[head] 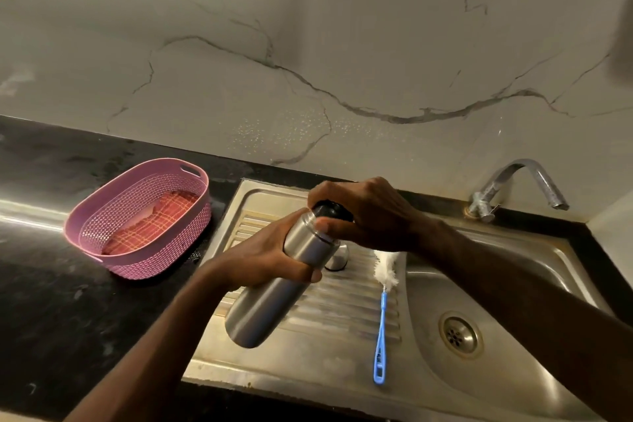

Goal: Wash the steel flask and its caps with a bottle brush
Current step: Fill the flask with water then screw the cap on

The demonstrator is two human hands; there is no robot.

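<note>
No brand, label or writing is showing legibly on anything here; the steel flask (274, 288) is presenting a plain brushed body, and the bottle brush (383, 319) is carrying no readable mark.

The left hand (270, 260) is wrapping around the flask's upper body, fingers clamped on the steel, holding it tilted above the ribbed draining board (329, 346) with its base toward the camera and its neck pointing away; the right hand (366, 212) is closing over the black inner cap (330, 209) at the flask's mouth, thumb pressing against the steel collar just below it, fingers curling round the cap; whether the flask is holding any liquid cannot be told, since the mouth is covered.

A steel outer cap (337, 259) is sitting on the draining board just behind the flask, partly hidden by it; the bottle brush is lying on the board to its right, white bristle head farthest from the camera, blue handle running toward the near edge, beside the sink basin (513, 284); the basin is showing only its drain (459, 336); a tap (520, 185) is standing at the far rim.

On the dark counter (51, 284) to the left, a pink perforated basket (144, 219) is holding a reddish checked cloth (150, 226) lying flat on its bottom.
</note>
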